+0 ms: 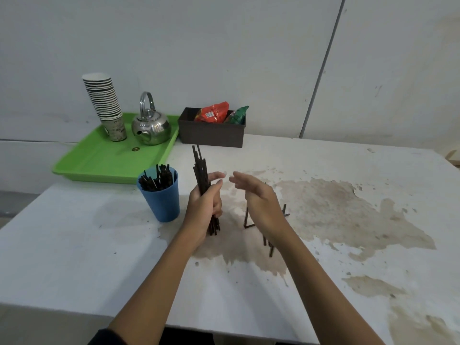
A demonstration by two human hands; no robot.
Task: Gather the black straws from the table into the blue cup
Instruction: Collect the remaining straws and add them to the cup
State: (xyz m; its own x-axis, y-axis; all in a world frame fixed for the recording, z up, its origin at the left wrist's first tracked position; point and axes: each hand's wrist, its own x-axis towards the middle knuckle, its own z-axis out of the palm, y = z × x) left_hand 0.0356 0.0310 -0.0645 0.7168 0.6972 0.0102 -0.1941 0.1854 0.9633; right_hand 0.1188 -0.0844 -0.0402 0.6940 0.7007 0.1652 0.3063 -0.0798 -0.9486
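A blue cup (pixel 161 199) stands left of centre on the white table (pixel 74 245) with several black straws standing in it. My left hand (pixel 205 204) grips an upright bundle of black straws (pixel 200 168) just right of the cup, their lower ends touching the table. My right hand (pixel 258 199) hovers open beside the bundle, fingers spread, holding nothing. Under and around my right hand several loose black straws (pixel 249 220) lie on the table, partly hidden by the hand and wrist.
At the back left a green tray (pixel 104 160) holds a stack of paper cups (pixel 105 105) and a steel kettle (pixel 150 124). A dark box (pixel 211 134) with snack packets sits behind the straws. Brown stains cover the table's right half.
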